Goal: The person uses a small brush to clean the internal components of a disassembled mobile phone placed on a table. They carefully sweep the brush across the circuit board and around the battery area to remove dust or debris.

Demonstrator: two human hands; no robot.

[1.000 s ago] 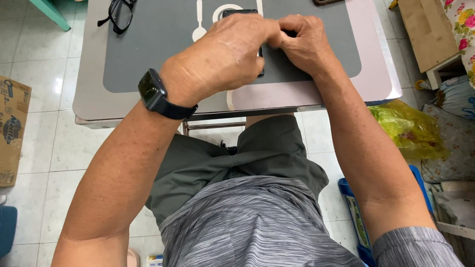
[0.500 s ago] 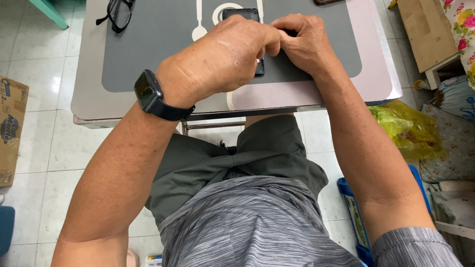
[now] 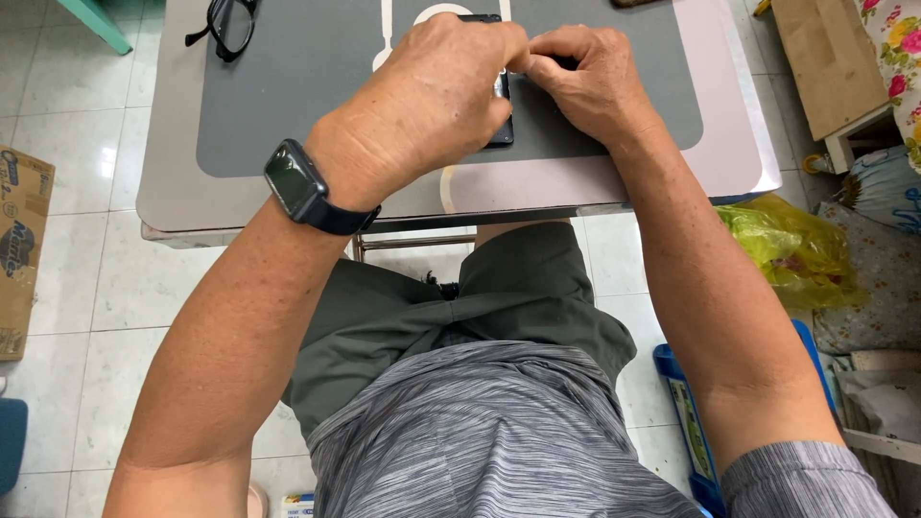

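A flat black device lies on the grey mat of a small table. My left hand lies curled over it, covers most of it and grips it; a dark watch is on that wrist. My right hand is at the device's right edge, its fingers pinched together and touching my left fingertips. Whatever sits between the fingertips is hidden. Only the device's lower right corner and a strip of its top edge show.
Black glasses lie at the mat's far left. The table's pinkish top ends just before my lap. On the tiled floor are a cardboard box at left, a yellow plastic bag and a blue crate at right.
Both hands stay on the black device. My left fingers have closed in a little toward my right fingertips at its right edge.
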